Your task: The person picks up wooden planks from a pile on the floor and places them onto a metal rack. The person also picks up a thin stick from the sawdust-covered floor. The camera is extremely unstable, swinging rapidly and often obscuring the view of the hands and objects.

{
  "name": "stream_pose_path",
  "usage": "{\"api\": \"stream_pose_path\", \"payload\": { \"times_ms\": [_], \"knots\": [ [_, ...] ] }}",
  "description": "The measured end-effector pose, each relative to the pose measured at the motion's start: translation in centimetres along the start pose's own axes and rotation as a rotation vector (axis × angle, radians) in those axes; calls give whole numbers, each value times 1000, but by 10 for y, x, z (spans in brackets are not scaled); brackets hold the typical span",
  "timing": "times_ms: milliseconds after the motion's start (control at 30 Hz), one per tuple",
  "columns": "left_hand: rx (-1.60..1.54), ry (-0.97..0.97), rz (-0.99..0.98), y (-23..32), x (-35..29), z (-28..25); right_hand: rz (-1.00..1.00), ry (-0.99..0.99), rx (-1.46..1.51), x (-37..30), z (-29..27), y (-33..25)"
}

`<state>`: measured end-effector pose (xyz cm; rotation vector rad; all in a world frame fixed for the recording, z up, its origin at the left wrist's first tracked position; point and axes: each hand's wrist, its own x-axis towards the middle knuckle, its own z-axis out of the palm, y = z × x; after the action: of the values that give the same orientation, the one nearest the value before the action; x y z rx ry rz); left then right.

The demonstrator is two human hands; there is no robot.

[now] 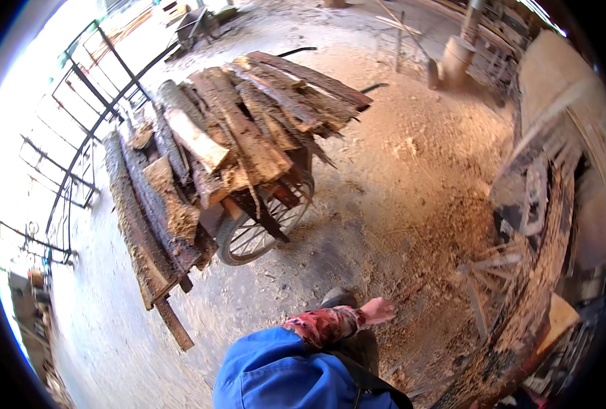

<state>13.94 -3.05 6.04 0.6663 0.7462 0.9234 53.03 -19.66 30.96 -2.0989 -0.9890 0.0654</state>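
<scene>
My left arm, in a red patterned sleeve, reaches across the front of the blue apron (275, 371). Its hand, my left hand (379, 311), hangs over the floor with fingers loosely apart and nothing visible in it. My right hand does not show; a bit of red cloth (533, 397) appears at the lower right edge, beside a long bark-covered slab (545, 273). Ahead and to the left stands a cart with a spoked wheel (265, 228), heaped with rough bark slabs (238, 129). Several slabs overhang its near side.
Sawdust (412, 177) covers the floor right of the cart. Black metal railings (78, 129) run along the left. A cylindrical post base (457, 58) stands at the back right. Near the right-hand slab is a dusty spoked piece (488, 273). Another wheelbarrow-like cart (197, 27) sits far back.
</scene>
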Motion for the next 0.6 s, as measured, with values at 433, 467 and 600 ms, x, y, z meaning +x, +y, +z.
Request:
{"api": "stream_pose_path", "payload": {
  "times_ms": [433, 467, 600],
  "knots": [
    [70, 254, 152, 163, -71, 30, -163, -976, 396, -36, 218, -166],
    [-112, 251, 173, 165, -75, 40, -207, -1008, 359, -39, 226, -175],
    [-576, 241, 271, 183, -100, 61, -60, -971, 679, -70, 254, -191]
  ]
}}
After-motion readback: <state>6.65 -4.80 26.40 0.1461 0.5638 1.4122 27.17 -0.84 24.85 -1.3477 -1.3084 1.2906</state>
